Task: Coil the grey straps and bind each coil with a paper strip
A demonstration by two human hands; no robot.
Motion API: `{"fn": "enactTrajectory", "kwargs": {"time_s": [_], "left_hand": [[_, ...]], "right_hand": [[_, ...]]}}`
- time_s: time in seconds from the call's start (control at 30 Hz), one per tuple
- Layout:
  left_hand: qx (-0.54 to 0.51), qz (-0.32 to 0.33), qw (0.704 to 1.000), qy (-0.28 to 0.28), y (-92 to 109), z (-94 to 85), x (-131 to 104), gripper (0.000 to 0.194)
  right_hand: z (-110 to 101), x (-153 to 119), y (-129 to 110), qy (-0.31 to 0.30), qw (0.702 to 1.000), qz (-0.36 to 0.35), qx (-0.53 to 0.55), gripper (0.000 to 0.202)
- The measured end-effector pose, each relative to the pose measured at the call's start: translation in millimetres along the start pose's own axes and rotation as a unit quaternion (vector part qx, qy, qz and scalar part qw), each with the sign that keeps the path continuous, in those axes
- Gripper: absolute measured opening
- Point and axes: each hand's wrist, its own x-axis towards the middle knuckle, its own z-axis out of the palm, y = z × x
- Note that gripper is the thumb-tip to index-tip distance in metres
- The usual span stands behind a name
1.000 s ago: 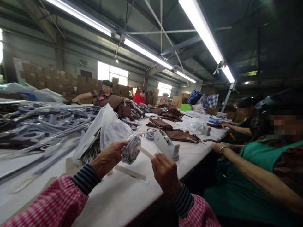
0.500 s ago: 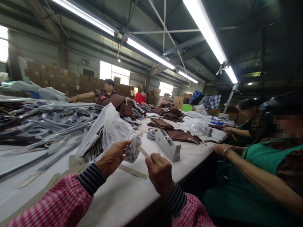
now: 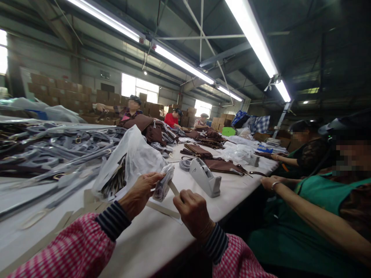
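So the left hand [image 3: 142,193] has its grip closed on a wrapped coil [image 3: 162,185], thumb and fingers pinching the upper left side of it. The coil is greyish, in shiny clear plastic, and it's held up above the desk [image 3: 139,247], roughly midway between the white bag [image 3: 139,152] and the tape dispenser [image 3: 205,179]. The right hand [image 3: 193,212] has its grip pressed together on the lower end of a pale strip [image 3: 174,188], and the strip's other end meets the right side of the coil. Can't tell if it's stuck on there or just touching.

Under the coil there's a flat beige strip [image 3: 164,210] lying on the desk, partly hidden by the hands. The dispenser is grey and sits just past the right hand, with a grey roll [image 3: 184,165] right behind its left side. The white bag is thin and see-through, with a bunch of dark straps [image 3: 114,181] poking out. Left of that is a big messy pile of plastic-wrapped straps [image 3: 78,148]. Brown pouches [image 3: 223,166] lie beyond the dispenser, and a person in a green apron [image 3: 310,204] is over on the right.
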Motion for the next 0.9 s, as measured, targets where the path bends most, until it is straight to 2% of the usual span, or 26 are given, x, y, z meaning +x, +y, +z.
{"fn": "enactTrajectory", "kwargs": {"time_s": [0.2,0.4,0.53,0.6,0.67,0.73,0.83,0.9], "left_hand": [[0.042,0.005,0.999,-0.019,-8.6,6.3,-4.8,0.041],[0.054,0.011,0.997,-0.053,-16.7,13.1,-10.2,0.038],[0.169,0.069,0.982,-0.052,-15.2,11.1,-7.2,0.032],[0.273,0.137,0.952,-0.038,-17.4,9.6,-5.9,0.026],[0.379,0.221,0.899,-0.022,-23.4,9.0,-6.0,0.020],[0.456,0.279,0.844,-0.037,-32.7,9.3,-7.7,0.015],[0.519,0.295,0.796,-0.098,-48.4,10.2,-11.2,0.015],[0.529,0.296,0.785,-0.125,-56.2,9.4,-12.2,0.017]], "right_hand": [[-2.4,-0.2,3.9,0.011,1.000,0.008,-0.002,0.025],[6.2,2.1,1.5,0.005,0.998,0.022,0.057,0.026],[5.6,-8.9,11.2,-0.006,0.991,0.040,0.129,0.025],[3.8,-14.2,15.5,-0.016,0.988,0.039,0.151,0.023],[3.4,-17.6,16.7,-0.031,0.986,0.041,0.161,0.021],[5.4,-19.3,15.1,-0.048,0.984,0.040,0.168,0.019],[12.2,-21.4,12.5,-0.090,0.970,0.048,0.220,0.011],[17.2,-22.7,13.9,-0.136,0.941,0.091,0.296,0.009]]}}
